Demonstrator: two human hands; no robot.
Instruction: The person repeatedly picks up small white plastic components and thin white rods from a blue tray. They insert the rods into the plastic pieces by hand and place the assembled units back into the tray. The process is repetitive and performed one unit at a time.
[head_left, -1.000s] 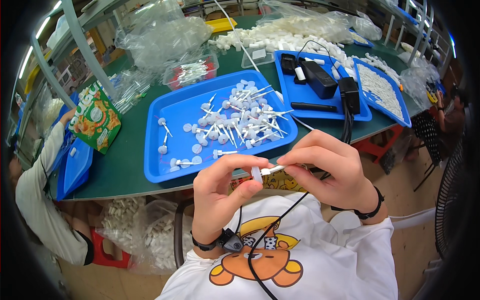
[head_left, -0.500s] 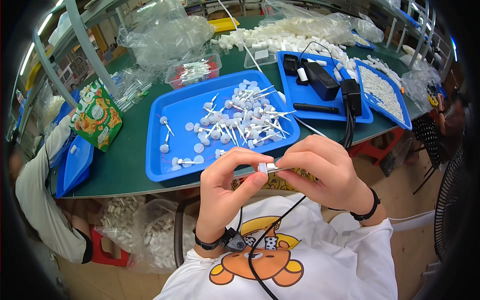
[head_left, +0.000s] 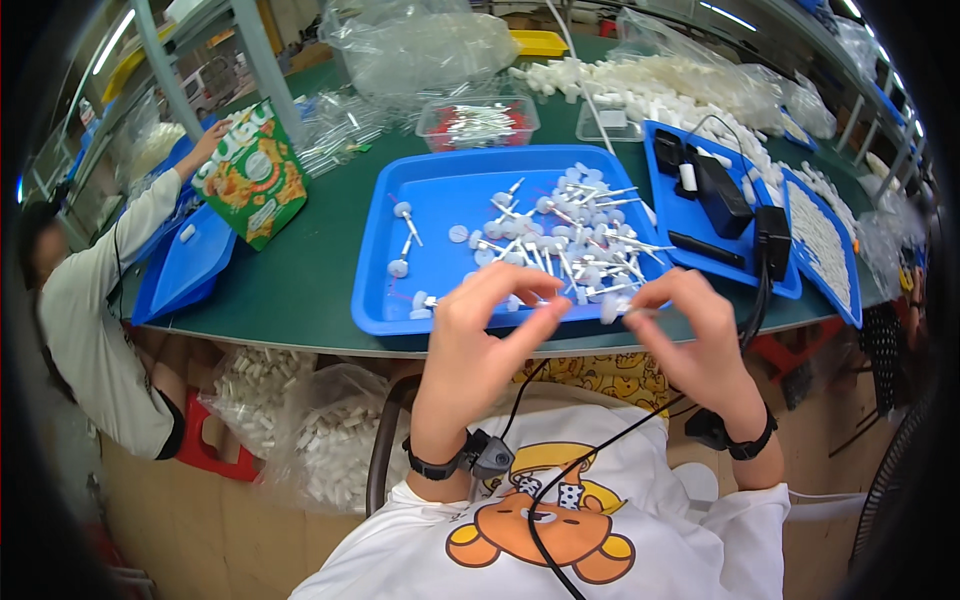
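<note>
My right hand [head_left: 700, 335] pinches a small translucent-white round cap piece [head_left: 613, 307] between thumb and index finger, over the tray's near edge. To its left, my left hand [head_left: 480, 330] has thumb and index finger curved with their tips a little apart, and I see nothing held between them. Both hands are at the near rim of a large blue tray [head_left: 372, 270]. Inside it lies a heap of white stick pieces with round translucent discs [head_left: 560, 230], mostly on the right. A few more discs and sticks [head_left: 405, 240] lie at the left.
A clear box of white sticks [head_left: 478, 125] stands behind the tray. To the right, another blue tray [head_left: 665, 215] bears black devices and cables. A green snack bag [head_left: 252, 180] stands left, near a co-worker's sleeve [head_left: 100, 270]. White cylindrical pieces [head_left: 650, 85] lie piled at the back.
My hands have moved apart and forward over the tray's near edge. The right hand has carried the cap piece away from the left hand, which has let go. The view has shifted.
</note>
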